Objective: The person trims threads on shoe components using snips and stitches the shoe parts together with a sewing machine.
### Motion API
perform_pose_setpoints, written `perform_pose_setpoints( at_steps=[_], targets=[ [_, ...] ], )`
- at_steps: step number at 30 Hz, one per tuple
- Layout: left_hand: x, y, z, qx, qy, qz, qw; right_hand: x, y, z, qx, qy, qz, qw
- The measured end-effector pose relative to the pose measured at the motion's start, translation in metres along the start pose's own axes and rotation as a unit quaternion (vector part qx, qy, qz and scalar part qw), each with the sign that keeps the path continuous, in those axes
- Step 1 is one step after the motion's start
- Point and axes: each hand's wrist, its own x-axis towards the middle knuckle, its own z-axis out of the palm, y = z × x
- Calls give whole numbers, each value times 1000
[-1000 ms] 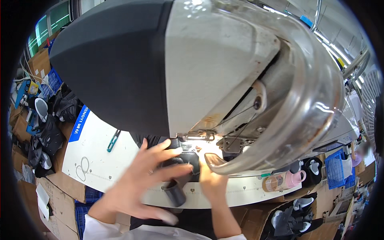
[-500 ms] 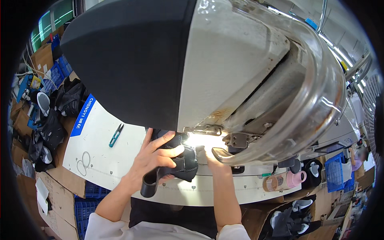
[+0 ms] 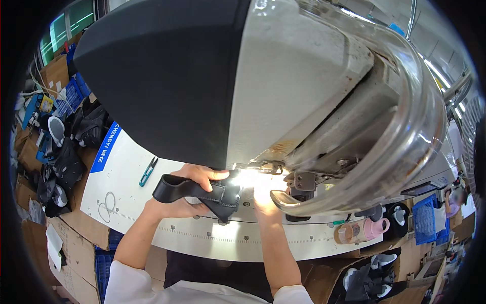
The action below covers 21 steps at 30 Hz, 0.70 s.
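A black sewn piece (image 3: 225, 197) with a looped strap (image 3: 169, 188), like a shoe upper, lies under the sewing machine head (image 3: 298, 91). My left hand (image 3: 200, 175) is closed on it, thumb and fingers on either side of the strap, whose loop sticks out to the left. Close to the bright work light, my right hand (image 3: 267, 200) reaches in beside the needle area, at the right of the piece. Glare and the machine hide its fingers, so their hold cannot be made out.
Teal thread snips (image 3: 148, 172) and a loop of thread (image 3: 106, 206) lie on the white table (image 3: 197, 243) to the left. A pink bottle (image 3: 362, 230) lies at the right. Black shoe parts (image 3: 63, 162) and cardboard boxes (image 3: 76, 253) surround the table; blue crates (image 3: 425, 218) stand right.
My left hand has turned the black piece, and the strap loop has swung up and leftward. My right hand has shifted slightly left and stays by the lit needle area.
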Motion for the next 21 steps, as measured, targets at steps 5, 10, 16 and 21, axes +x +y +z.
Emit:
perform_pose_setpoints(
  at_steps=[5,10,16,21],
  targets=[
    [-9,-11,4,66,27,29,997,-2,-10,5,12,57,59,997],
    [-20,17,65,238,122,30,963,10,-30,7,-65,-9,41,997],
    [-20,42,121,355,233,68,903,28,-44,-5,-96,-51,11,994],
    [-14,44,116,382,233,66,892,31,-47,-7,-101,-56,-1,993]
  ],
)
